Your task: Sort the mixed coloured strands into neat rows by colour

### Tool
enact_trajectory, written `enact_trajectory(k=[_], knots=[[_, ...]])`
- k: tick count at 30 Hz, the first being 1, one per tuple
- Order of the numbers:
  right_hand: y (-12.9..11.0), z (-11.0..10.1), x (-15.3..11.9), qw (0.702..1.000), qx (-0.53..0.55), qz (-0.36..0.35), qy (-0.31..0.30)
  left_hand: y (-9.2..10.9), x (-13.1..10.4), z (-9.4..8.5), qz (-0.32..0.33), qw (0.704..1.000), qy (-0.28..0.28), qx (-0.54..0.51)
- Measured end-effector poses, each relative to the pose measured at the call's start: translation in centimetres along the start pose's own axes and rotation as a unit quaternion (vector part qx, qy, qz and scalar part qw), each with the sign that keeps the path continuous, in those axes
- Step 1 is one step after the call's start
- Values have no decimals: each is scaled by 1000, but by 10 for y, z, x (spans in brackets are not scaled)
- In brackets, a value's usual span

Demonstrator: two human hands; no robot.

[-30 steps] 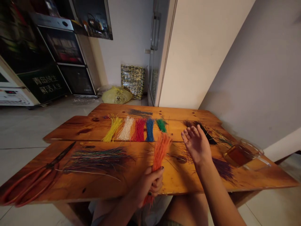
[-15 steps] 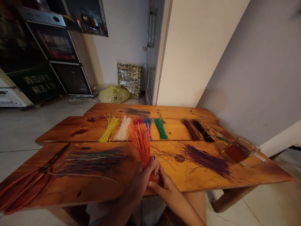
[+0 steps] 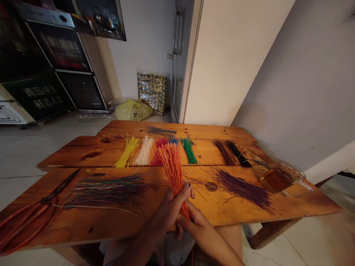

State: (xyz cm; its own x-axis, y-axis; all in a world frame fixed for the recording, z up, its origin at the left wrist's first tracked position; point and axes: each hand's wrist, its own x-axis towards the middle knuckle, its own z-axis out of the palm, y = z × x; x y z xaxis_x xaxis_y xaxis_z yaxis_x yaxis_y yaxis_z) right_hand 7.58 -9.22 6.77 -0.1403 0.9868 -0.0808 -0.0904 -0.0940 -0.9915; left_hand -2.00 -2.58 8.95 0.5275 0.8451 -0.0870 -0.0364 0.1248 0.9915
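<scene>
An orange bundle of thin strands (image 3: 171, 162) stands tilted in front of me, its loose ends fanned out at the top. My left hand (image 3: 177, 199) is wrapped round the middle of it, thumb on top. Lower down, my right hand (image 3: 192, 220) grips the bundle near its bottom end, just under the left. Behind it lie a red bundle (image 3: 158, 157) and a blue bundle (image 3: 174, 141), partly hidden by the orange one. A green bundle (image 3: 189, 151), a white bundle (image 3: 144, 151) and a yellow bundle (image 3: 127, 152) lie in the same row.
Large red-handled scissors (image 3: 44, 201) lie on the wooden table (image 3: 108, 225) at left, beside mixed-colour strands (image 3: 111, 188). At right are a purple bundle (image 3: 244, 188), brown (image 3: 224, 152) and black bundles (image 3: 238, 154), and a glass mug of amber liquid (image 3: 280, 179) near the edge.
The orange bundle has shifted slightly right and leans more to the left at its top. Both hands stay on it, the right one now lower and a little further from the left.
</scene>
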Motion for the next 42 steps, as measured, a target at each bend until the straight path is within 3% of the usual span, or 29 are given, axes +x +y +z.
enact_trajectory(k=[3, 5, 8, 11, 14, 16, 18, 20, 22, 23, 24, 26, 28, 31, 35, 42], knots=[[5, -2, 1, 989, 134, 63, -24, -1, 1, 4, 50, 999, -5, -7], [9, -6, 0, 974, 206, 89, -41, -1, 3, 10, 42, 999, -22, -28], [12, -13, -4, 981, 188, 42, -32, 1, 8, 21, -30, 997, -67, -41], [9, -24, -13, 991, 123, 0, 59, 6, 17, 38, -107, 984, -137, -32], [7, -40, -22, 975, 154, 14, 159, 10, 32, 57, -54, 983, -173, -20], [6, -53, -27, 967, 173, 19, 185, 11, 47, 66, -7, 976, -216, -4], [5, -69, -32, 965, 174, 16, 198, 10, 70, 67, 25, 950, -309, 26], [3, -88, -35, 961, 167, 18, 220, 8, 104, 62, 73, 904, -408, 104], [-1, -108, -38, 952, 168, 28, 252, 5, 146, 53, 140, 876, -374, 270], [-2, -117, -39, 947, 171, 30, 269, 3, 169, 48, 190, 839, -323, 394], [-3, -126, -40, 942, 175, 28, 286, 1, 191, 43, 233, 774, -264, 526], [-5, -140, -43, 931, 178, 17, 317, -4, 227, 35, 245, 736, -211, 594], [-5, -151, -44, 925, 170, 13, 338, -11, 251, 27, 250, 703, -194, 637], [-4, -162, -44, 928, 138, 30, 346, -24, 266, 18, 254, 659, -195, 680], [-16, -175, -24, 941, 87, 38, 325, -36, 268, 5, 259, 618, -179, 720], [-46, -210, 72, 960, 118, 29, 253, -44, 266, -10, 252, 605, -132, 744]])
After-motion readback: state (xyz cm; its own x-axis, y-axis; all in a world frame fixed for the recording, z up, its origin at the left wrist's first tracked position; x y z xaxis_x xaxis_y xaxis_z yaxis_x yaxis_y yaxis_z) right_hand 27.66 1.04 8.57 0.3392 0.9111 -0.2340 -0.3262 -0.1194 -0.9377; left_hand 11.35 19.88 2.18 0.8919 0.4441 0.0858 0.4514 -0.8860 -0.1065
